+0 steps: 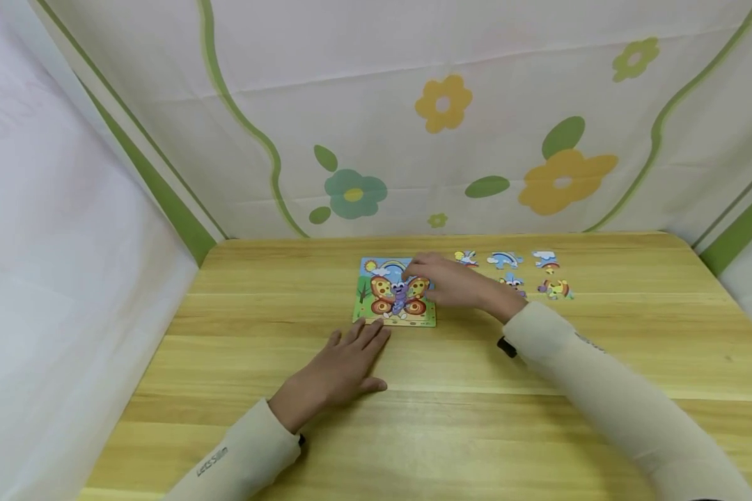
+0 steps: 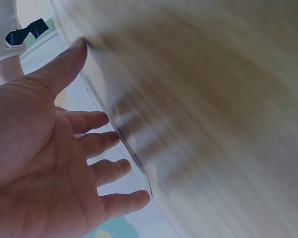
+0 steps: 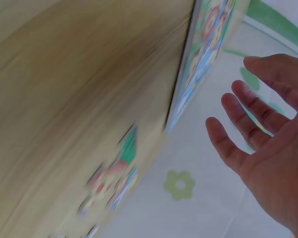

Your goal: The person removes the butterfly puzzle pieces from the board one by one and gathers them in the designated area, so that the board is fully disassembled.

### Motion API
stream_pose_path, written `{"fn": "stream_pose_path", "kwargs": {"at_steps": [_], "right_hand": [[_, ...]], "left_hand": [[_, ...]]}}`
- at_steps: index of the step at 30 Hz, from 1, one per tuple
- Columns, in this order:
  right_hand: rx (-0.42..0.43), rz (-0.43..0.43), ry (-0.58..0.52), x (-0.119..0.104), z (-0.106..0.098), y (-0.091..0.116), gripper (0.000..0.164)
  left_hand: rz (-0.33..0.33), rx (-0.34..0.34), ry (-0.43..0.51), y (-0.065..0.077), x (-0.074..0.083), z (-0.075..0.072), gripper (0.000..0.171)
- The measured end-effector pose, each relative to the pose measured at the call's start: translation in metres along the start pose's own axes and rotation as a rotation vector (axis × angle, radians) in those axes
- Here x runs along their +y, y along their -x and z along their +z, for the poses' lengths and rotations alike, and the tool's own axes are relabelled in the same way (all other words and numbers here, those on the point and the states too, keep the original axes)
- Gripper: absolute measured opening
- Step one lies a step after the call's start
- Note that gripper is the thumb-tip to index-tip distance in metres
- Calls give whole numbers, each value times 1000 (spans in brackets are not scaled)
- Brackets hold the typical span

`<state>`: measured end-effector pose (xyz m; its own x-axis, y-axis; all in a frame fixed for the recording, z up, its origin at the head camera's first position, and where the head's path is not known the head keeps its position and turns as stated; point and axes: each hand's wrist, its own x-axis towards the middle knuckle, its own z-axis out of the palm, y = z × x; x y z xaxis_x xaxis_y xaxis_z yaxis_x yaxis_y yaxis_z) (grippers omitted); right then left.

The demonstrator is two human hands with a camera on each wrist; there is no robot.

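Observation:
A butterfly picture puzzle board (image 1: 382, 309) lies flat on the wooden table. My left hand (image 1: 341, 369) is spread, palm down, with its fingertips at the board's near edge. In the left wrist view, the fingers of the left hand (image 2: 64, 153) hold nothing and meet the thin edge of the board (image 2: 134, 161). Over the board's right side is my right hand (image 1: 454, 282), covering part of the picture. The right wrist view shows the right hand (image 3: 273, 124) raised above the board (image 3: 198, 59), its fingers loosely bent and nothing between them.
Several loose jigsaw pieces lie right of the board, among them a rainbow piece (image 1: 505, 260), a cloud piece (image 1: 546, 260) and a yellow-and-red piece (image 1: 555, 289). My right forearm passes just in front of them. A white flowered cloth (image 1: 376, 104) hangs behind the table (image 1: 439, 431).

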<state>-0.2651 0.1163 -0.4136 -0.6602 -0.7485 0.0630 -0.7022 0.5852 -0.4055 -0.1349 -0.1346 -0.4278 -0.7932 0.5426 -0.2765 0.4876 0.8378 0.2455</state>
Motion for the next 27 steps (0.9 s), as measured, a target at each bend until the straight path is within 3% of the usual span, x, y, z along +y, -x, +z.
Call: {"fn": "stream_pose_path", "kwargs": {"at_steps": [6, 11, 16, 27], "right_hand": [[-58, 7, -19, -17, 10, -19, 43], [-81, -23, -20, -23, 20, -31, 36], [-96, -36, -16, -26, 28, -37, 28], [-124, 13, -20, -31, 35, -47, 30]], "left_hand": [[-2, -6, 11, 2, 2, -1, 80], [-2, -5, 18, 1, 3, 0, 79], [1, 1, 29, 1, 4, 1, 79], [-4, -4, 22, 2, 6, 0, 79]]}}
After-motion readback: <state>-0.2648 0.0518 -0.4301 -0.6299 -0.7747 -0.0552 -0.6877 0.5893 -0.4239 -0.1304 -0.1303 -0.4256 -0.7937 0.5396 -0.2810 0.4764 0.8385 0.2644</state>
